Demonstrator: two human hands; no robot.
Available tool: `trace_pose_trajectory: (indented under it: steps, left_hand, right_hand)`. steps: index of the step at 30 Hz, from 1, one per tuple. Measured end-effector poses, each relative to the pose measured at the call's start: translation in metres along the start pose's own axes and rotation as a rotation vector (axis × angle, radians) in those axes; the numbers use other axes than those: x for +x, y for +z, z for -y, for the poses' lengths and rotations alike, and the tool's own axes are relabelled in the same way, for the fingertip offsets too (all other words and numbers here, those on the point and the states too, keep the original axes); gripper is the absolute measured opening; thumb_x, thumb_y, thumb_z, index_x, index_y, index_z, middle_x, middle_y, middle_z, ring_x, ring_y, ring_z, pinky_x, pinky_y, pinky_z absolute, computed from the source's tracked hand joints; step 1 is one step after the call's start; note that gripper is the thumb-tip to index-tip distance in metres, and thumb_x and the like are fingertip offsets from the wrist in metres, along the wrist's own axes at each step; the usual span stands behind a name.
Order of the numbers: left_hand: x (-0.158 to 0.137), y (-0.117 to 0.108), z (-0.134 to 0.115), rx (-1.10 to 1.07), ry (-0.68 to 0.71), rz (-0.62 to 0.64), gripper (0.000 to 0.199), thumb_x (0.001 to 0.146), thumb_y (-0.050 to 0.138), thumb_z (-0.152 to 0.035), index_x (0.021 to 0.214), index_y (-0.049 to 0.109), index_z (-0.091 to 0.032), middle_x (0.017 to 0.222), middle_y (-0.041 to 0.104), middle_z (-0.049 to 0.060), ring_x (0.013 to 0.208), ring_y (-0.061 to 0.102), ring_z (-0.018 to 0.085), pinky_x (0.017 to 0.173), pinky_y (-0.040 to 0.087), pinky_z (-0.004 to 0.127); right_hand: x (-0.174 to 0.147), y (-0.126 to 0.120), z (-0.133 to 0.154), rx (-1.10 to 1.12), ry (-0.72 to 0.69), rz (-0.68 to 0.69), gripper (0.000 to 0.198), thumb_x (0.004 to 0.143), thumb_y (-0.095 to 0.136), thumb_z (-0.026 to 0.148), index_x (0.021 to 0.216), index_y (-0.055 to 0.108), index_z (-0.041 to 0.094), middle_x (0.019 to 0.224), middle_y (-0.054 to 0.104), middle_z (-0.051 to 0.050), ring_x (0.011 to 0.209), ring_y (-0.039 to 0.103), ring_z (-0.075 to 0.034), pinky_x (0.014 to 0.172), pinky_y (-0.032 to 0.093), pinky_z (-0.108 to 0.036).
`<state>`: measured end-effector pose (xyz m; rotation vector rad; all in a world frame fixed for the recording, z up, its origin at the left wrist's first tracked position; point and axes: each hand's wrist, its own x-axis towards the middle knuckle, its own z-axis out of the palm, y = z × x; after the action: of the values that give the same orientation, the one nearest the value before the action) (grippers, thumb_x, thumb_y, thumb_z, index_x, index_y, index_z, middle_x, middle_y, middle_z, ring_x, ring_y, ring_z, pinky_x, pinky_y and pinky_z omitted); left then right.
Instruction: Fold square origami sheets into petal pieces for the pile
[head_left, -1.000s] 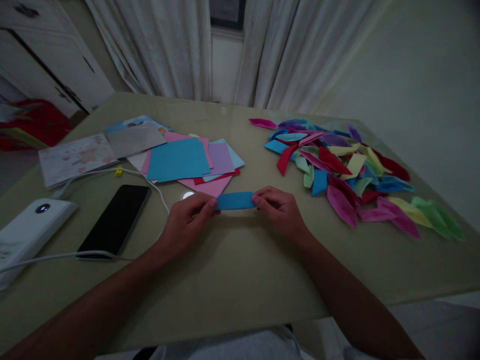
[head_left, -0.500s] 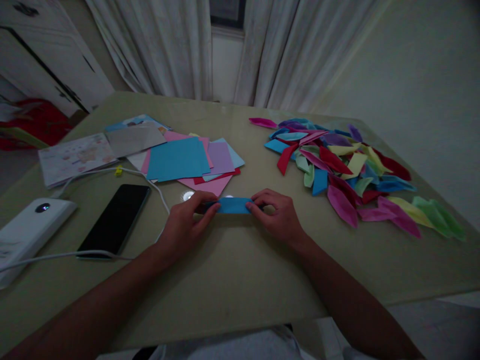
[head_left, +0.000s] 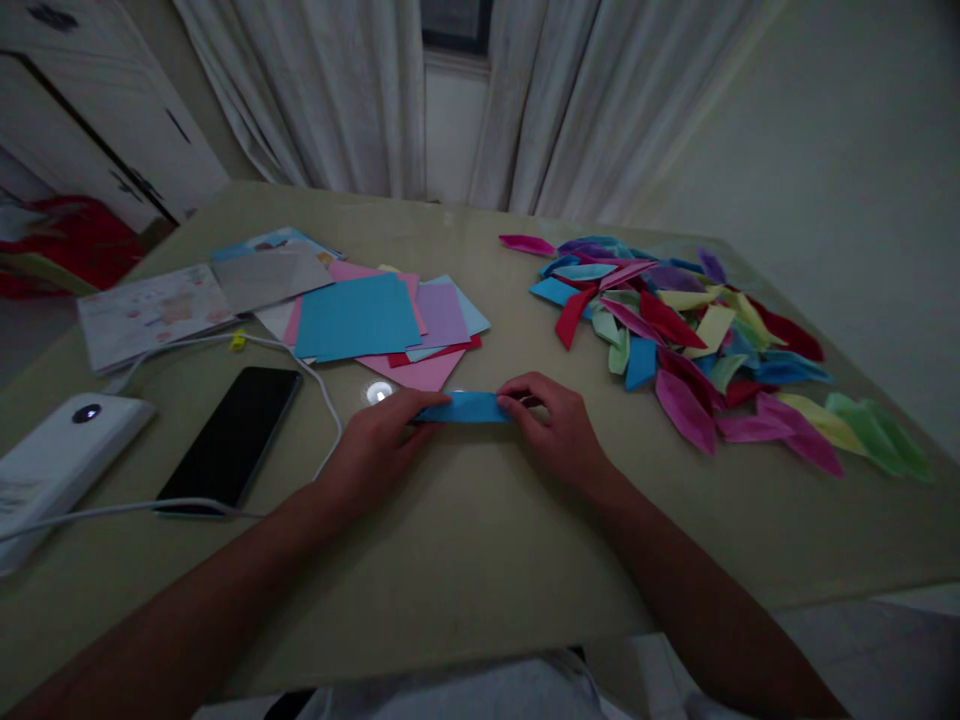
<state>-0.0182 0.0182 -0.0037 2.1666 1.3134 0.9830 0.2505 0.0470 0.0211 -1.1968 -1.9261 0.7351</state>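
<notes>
Left hand (head_left: 379, 435) and right hand (head_left: 555, 425) pinch blue strip (head_left: 474, 407). Phone (head_left: 231, 440) and cable (head_left: 97, 513) lie near left forearm (head_left: 247, 570), sheets (head_left: 356, 318) beyond

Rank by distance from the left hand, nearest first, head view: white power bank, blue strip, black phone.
1. Blue strip: touching the left hand, its other end at the right hand.
2. Black phone: on the table, left of the left hand.
3. White power bank: farther left, past the phone.
</notes>
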Motion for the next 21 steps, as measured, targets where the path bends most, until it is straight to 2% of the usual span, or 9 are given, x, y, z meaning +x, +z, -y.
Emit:
trace_pose_trajectory:
  steps: [4,10,17,21]
  left_hand:
    - [-0.0010,-0.0005,0.0010,0.011,-0.011,0.012,0.026,0.102,0.062,-0.024,0.126,0.071,-0.023,0.115,0.081,0.007,0.098,0.079,0.025,0.085,0.062,0.038]
    - [0.0005,-0.0003,-0.0002,-0.004,0.054,-0.006,0.027,0.106,0.060,-0.025,0.131,0.068,-0.023,0.125,0.078,0.009,0.110,0.077,0.025,0.095,0.061,0.039]
    - [-0.0007,0.0004,-0.0014,0.004,-0.016,0.057,0.035,0.107,0.060,-0.029,0.142,0.063,-0.024,0.129,0.075,0.009,0.111,0.075,0.025,0.096,0.061,0.040]
    - [0.0011,-0.0006,-0.0029,-0.011,0.053,0.034,0.031,0.107,0.060,-0.025,0.138,0.066,-0.023,0.131,0.075,0.011,0.118,0.074,0.026,0.101,0.060,0.042]
  right_hand:
    - [0.0000,0.0007,-0.0021,0.000,0.004,0.001,0.010,0.104,0.070,0.030,0.103,0.073,0.021,0.100,0.077,-0.005,0.090,0.073,-0.021,0.080,0.057,-0.032]
    - [-0.0004,0.0028,-0.0016,0.022,0.044,0.016,0.010,0.106,0.064,0.030,0.105,0.070,0.022,0.104,0.075,-0.006,0.095,0.071,-0.021,0.077,0.057,-0.029]
    - [-0.0006,0.0024,-0.0016,0.027,0.050,0.015,0.010,0.106,0.062,0.030,0.106,0.069,0.022,0.103,0.075,-0.006,0.096,0.071,-0.021,0.078,0.057,-0.030]
    - [-0.0012,0.0034,-0.0016,0.029,0.055,0.015,0.009,0.105,0.065,0.031,0.106,0.069,0.023,0.103,0.075,-0.006,0.094,0.072,-0.021,0.079,0.059,-0.031]
